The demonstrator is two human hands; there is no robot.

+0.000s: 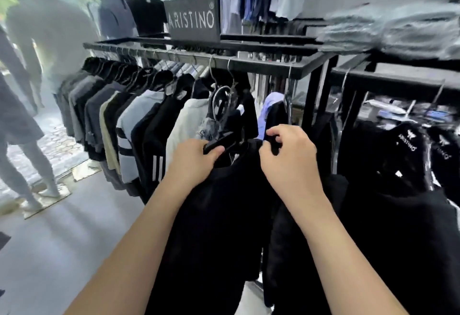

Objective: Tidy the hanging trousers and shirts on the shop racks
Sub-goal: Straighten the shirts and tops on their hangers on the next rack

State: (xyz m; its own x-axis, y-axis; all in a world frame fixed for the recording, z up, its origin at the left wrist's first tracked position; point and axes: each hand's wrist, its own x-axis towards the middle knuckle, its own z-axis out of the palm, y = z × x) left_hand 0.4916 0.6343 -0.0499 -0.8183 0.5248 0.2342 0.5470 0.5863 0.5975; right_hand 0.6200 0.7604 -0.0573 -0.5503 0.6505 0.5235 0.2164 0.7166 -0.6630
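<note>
Gripping a black hanger (219, 143) in the left hand (193, 163), pinching the collar of a black shirt (219, 215) with the right hand (290, 158), seemingly to square it below the rack (261, 65).

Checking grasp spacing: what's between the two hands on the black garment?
In the head view, only the black garment's top edge and a bit of its black hanger lie between the left hand and right hand.
</note>
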